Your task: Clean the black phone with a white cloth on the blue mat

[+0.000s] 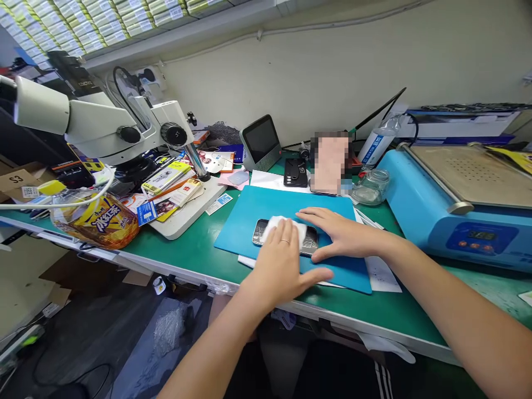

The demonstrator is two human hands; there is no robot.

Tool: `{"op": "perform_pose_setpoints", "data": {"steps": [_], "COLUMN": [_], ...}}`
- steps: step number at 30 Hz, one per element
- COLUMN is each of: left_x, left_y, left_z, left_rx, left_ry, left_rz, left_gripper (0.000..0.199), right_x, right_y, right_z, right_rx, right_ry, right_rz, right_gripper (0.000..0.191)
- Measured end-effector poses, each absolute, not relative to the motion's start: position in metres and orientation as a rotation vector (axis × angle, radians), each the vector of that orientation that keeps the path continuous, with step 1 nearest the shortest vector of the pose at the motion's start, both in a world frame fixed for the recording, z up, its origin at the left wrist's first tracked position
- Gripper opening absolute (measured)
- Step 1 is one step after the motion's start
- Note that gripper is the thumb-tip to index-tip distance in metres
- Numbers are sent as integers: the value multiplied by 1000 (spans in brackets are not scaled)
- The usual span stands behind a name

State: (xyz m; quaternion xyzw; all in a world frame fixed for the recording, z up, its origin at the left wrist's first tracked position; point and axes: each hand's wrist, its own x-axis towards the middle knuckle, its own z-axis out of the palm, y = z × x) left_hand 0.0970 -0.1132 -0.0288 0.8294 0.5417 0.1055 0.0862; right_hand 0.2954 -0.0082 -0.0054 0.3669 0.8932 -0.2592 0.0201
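While tissue (300,230) covers its middle, the phone (310,241) lies lengthwise left-to-right.

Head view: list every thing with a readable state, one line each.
Phone on mat: lying flat, partly covered
White cloth: spread on the phone, under the left hand
Left hand: palm down, fingers over the cloth
Right hand: open, beside the phone's right end
Black phone: lying back up
Smart display: upright, screen dark
Machine readout: digits showing, too small to read
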Motion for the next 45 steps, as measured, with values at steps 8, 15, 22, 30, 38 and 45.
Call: {"op": "perform_pose_setpoints", "data": {"steps": [8, 15, 22, 30, 38, 45], "left_x": [95, 52, 96, 99, 67, 122], "left_y": [-117, -118, -115, -118, -104, -111], "left_z": [-26, -38, -31, -29, -34, -25], "left_rx": [2502, 2459, 2437, 2535, 2477, 2504], "left_ry": [1406, 1724, 1723, 1476, 1685, 1479], "left_rz": [334, 310, 288, 301, 260, 332], "left_gripper": [101, 88, 114, 106, 102, 111], "right_x": [296, 296, 296, 297, 295, 296], "right_y": [-7, -7, -8, -7, -7, -8], "right_z": [-9, -7, -6, -9, -7, -7], "right_rx": [1117, 1113, 1115, 1109, 1089, 1082], "right_ry": [2830, 2814, 2811, 2828, 2840, 2870], "right_rz": [-825, -829, -820, -824, -828, -826], "right_gripper": [113, 118, 115, 112, 116, 106]}}
